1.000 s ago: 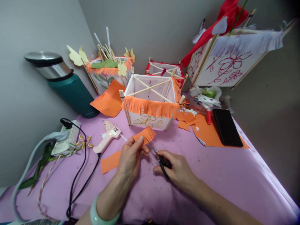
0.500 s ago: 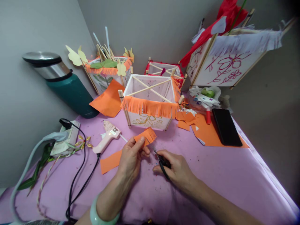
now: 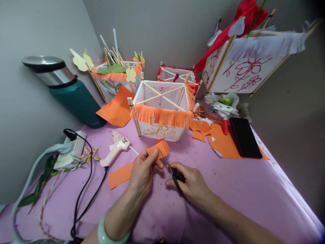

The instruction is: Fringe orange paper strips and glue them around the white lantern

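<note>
Between thumb and fingers, my left hand [image 3: 143, 173] pinches a strip of orange paper [image 3: 159, 149] whose right end is cut into a fringe. My right hand [image 3: 191, 181] is closed round the black handles of a pair of scissors [image 3: 177, 178]. The thin blades point up and left and reach the strip's lower right edge. Just behind the strip stands a stick-framed lantern [image 3: 162, 130] with white sides, a drawn flower and orange fringe along its top. A second orange strip [image 3: 120, 175] lies flat on the table, partly behind my left hand.
A pink glue gun [image 3: 116, 150] and its black cord lie left, near a power strip [image 3: 73, 152]. A teal bottle [image 3: 76, 100] stands behind. Orange scraps [image 3: 200, 130], a red marker [image 3: 225, 125] and a black phone [image 3: 245, 138] are right. Other lanterns [image 3: 250, 67] stand at the back.
The scissors' blades have come up against the fringed end of the strip. My left hand and the strip have shifted slightly to the right.
</note>
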{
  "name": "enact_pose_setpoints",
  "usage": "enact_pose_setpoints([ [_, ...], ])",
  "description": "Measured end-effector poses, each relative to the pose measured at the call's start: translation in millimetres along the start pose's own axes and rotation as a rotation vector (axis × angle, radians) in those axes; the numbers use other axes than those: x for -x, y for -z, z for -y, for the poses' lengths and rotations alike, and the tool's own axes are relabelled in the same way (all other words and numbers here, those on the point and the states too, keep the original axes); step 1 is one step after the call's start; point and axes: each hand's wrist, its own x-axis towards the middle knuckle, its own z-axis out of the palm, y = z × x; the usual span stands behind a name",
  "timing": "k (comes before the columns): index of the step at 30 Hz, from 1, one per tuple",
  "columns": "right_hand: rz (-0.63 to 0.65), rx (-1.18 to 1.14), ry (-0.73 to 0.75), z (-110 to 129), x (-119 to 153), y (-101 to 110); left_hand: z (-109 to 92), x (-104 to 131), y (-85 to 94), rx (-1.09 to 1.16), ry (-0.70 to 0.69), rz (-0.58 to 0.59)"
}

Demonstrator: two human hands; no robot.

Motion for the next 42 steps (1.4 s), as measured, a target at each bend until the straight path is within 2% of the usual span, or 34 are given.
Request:
enact_pose_setpoints([
  [20, -0.005, 0.007, -0.020, -1.3, 0.0, -1.1, -1.1, 0.2, -1.2, 0.009, 0.006, -0.020],
  [27, 0.032, -0.020, -0.061, 2.5, 0.1, 1.3, -5.0, -1.6, 2.5, 0.055, -0.053, -0.052],
  [36, 0.065, 0.009, -0.001, 5.8, 0.4, 6.1, -5.7, -3.7, 4.2, 0.089, -0.092, -0.039],
  [42, 0.061, -0.001, 0.001, 6.3, 0.1, 6.0, -4.7, -1.6, 3.5, 0.057, -0.063, -0.026],
])
